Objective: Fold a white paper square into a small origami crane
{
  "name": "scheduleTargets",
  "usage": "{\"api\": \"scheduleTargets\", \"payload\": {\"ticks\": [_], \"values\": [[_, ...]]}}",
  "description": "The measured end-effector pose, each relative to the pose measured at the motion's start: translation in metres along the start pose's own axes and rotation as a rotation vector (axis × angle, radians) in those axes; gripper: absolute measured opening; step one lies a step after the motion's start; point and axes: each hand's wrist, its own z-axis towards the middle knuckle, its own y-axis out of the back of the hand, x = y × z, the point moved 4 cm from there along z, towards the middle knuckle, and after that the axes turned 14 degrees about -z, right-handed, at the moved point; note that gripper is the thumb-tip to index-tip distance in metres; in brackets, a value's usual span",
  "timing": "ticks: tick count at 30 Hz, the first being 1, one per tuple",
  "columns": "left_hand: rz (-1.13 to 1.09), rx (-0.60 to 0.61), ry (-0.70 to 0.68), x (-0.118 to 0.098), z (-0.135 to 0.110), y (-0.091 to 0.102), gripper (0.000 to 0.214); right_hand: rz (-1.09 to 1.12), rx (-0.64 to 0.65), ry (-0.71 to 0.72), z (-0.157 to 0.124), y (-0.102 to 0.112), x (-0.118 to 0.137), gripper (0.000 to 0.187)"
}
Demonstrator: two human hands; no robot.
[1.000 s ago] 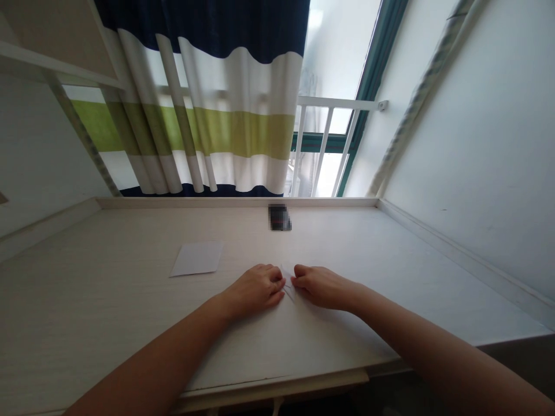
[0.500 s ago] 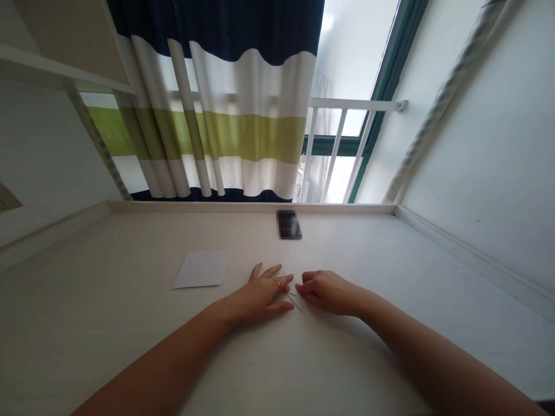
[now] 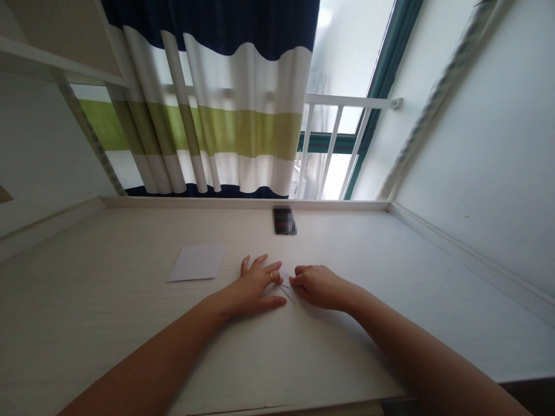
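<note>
1. The small folded white paper (image 3: 285, 279) lies flat on the pale tabletop (image 3: 243, 361), in the narrow gap between the two hands; a few crease or edge lines show on it, one slanting toward 5 o'clock; much of it is hidden by fingers.
2. The left hand (image 3: 256, 287) sits at the paper's 9 o'clock, palm down, fingers widely spread; its nearest fingertips reach the paper's edge, resting rather than gripping; it wears a ring (image 3: 272, 277).
3. The right hand (image 3: 319, 286) sits at the paper's 3 o'clock, fingers curled in close; its leading fingertips meet the paper; whether they pinch it or only press it, I cannot tell.
4. A separate white sheet (image 3: 196, 263) lies flat toward 10 o'clock, apart from the left hand; a dark, blurred-out object (image 3: 284, 221) lies at 12 o'clock.
5. Beyond the table's far edge hangs a striped curtain (image 3: 243, 130); toward 1 o'clock stands a white railing (image 3: 336, 130) before a window.
</note>
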Motion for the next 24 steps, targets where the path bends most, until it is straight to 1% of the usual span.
{"api": "scheduleTargets", "payload": {"ticks": [4,8,11,16,18,20,24], "values": [[0.026,-0.071,-0.061,0.001,-0.001,0.000,0.035,0.089,-0.055,0.015,0.002,-0.006,-0.004,0.021],[0.012,-0.118,-0.116,-0.001,-0.002,-0.001,0.032,0.170,-0.088,-0.014,0.007,-0.016,-0.011,0.022],[0.014,-0.138,-0.131,-0.002,-0.002,-0.002,0.033,0.181,-0.119,-0.021,0.009,-0.019,-0.012,0.023],[-0.030,-0.191,-0.136,-0.003,-0.002,-0.005,0.033,0.170,-0.183,-0.007,0.008,-0.017,-0.008,0.023],[-0.086,-0.238,-0.114,-0.003,-0.002,-0.004,0.033,0.181,-0.228,-0.018,0.008,-0.017,-0.006,0.022],[-0.189,-0.290,-0.080,-0.004,-0.002,-0.003,0.033,0.199,-0.300,-0.036,0.008,-0.015,-0.006,0.020],[-0.535,-0.400,0.062,-0.001,-0.001,-0.004,0.039,0.255,-0.504,-0.060,0.006,-0.010,-0.005,0.018]]}}
